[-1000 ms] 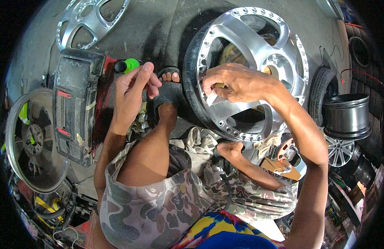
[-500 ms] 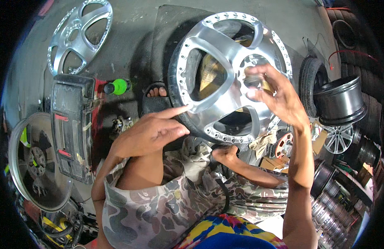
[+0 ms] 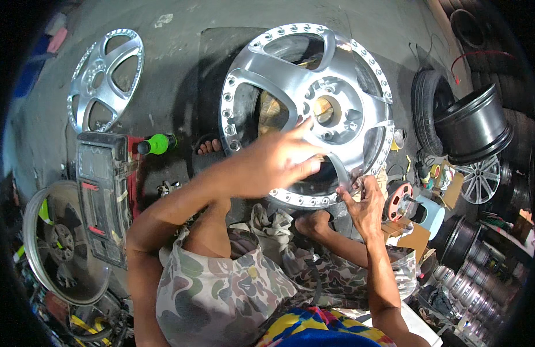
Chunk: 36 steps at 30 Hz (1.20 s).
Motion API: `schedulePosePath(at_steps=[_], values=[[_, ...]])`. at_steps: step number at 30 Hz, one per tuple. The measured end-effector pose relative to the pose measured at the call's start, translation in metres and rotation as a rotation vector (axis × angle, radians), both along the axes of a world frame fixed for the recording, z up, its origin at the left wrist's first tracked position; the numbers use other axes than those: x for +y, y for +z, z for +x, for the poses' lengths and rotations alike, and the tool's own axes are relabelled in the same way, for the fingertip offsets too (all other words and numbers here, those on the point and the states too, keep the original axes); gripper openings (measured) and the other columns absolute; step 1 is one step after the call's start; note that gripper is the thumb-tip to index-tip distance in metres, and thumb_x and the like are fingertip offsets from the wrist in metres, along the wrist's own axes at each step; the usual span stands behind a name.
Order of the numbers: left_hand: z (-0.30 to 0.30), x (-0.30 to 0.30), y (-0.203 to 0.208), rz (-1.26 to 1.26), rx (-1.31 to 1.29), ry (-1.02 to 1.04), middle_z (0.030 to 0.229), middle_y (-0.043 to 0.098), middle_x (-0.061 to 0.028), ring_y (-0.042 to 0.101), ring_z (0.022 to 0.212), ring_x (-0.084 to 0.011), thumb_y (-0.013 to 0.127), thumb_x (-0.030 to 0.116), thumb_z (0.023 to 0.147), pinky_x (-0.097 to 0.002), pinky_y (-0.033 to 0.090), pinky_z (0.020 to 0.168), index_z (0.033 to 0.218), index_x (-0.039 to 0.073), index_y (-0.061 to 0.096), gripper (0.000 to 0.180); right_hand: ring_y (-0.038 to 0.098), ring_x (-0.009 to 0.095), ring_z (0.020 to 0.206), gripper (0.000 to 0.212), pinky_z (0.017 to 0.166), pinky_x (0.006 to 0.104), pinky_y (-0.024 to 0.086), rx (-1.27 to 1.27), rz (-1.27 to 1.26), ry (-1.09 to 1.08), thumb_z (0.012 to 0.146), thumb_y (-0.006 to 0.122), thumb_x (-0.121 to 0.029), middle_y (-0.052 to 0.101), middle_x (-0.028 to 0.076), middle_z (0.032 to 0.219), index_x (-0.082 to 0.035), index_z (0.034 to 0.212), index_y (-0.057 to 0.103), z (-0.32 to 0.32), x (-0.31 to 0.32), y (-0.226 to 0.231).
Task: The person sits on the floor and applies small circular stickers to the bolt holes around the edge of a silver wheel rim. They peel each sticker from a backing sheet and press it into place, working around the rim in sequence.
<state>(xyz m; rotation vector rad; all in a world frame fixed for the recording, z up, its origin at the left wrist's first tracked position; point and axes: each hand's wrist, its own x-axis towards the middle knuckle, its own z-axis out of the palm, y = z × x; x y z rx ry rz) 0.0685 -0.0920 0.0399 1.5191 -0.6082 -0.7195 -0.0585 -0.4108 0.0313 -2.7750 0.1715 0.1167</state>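
A polished silver five-spoke wheel face (image 3: 279,79), its rim lined with bolt holes, rests tilted in front of me on what looks like a dark tyre (image 3: 251,107). My left hand (image 3: 264,165), blurred by motion, is over the near-left part of the wheel face. Its fingers stretch toward the hub and hold nothing; whether they touch a spoke I cannot tell. At the near-right edge, my right hand (image 3: 365,205) is closed round the rim, thumb on one side and curled fingers on the other. Something yellowish shows through the openings.
Another silver wheel face (image 3: 110,58) lies far left. Nearer are a black toolbox (image 3: 102,199), a green bottle (image 3: 157,143) and a large wheel (image 3: 33,243). On the right stand a tyre (image 3: 424,113), a black wheel barrel (image 3: 472,124), an orange reel (image 3: 399,200) and a multi-spoke wheel (image 3: 478,180).
My right hand has moved from the hub down to the near-right rim and closed on it. My left hand has swung right, from the left edge to over the wheel face.
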Motion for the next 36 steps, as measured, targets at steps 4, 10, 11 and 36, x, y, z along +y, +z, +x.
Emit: schedulePosePath(at_steps=[4, 10, 11, 36], values=[[0.058, 0.017, -0.016, 0.204, -0.753, 0.386, 0.164, 0.055, -0.0175, 0.054, 0.151, -0.0359, 0.066, 0.006, 0.1, -0.0462, 0.041, 0.128, 0.148, 0.003, 0.065, 0.048, 0.066, 0.036, 0.076, 0.046, 0.069, 0.0474, 0.052, -0.029, -0.003, -0.029, 0.083, 0.098, -0.03, 0.064, 0.011, 0.087, -0.006, 0.091, 0.06, -0.005, -0.004, -0.006], [0.098, 0.035, -0.061, 0.688, -1.101, 0.232, 0.162, 0.053, -0.014, 0.045, 0.155, -0.0359, 0.078, 0.01, 0.085, -0.0579, 0.025, 0.136, 0.163, 0.007, 0.047, 0.084, 0.065, 0.034, 0.076, 0.042, 0.069, 0.0474, 0.051, -0.063, -0.025, -0.007, 0.084, 0.096, -0.033, 0.063, 0.01, 0.088, -0.005, 0.095, 0.067, -0.006, -0.001, -0.006], [0.098, 0.033, -0.059, 0.668, -1.076, 0.237, 0.158, 0.055, -0.0139, 0.047, 0.152, -0.0362, 0.08, 0.011, 0.084, -0.0588, 0.025, 0.136, 0.161, 0.007, 0.048, 0.084, 0.065, 0.034, 0.076, 0.042, 0.069, 0.0473, 0.051, -0.083, -0.037, 0.006, 0.083, 0.096, -0.033, 0.063, 0.01, 0.088, -0.005, 0.096, 0.068, -0.006, -0.004, -0.006], [-0.052, 0.041, -0.009, 0.231, -0.332, 0.135, 0.151, 0.064, -0.0152, 0.074, 0.104, -0.039, 0.082, 0.016, 0.093, -0.0444, 0.061, 0.094, 0.134, 0.006, 0.069, 0.044, 0.045, 0.005, 0.078, 0.026, 0.069, 0.0246, 0.038, 0.098, 0.759, -0.492, 0.11, 0.073, -0.031, 0.056, -0.008, 0.086, -0.006, 0.105, 0.072, -0.05, 0.018, 0.001]])
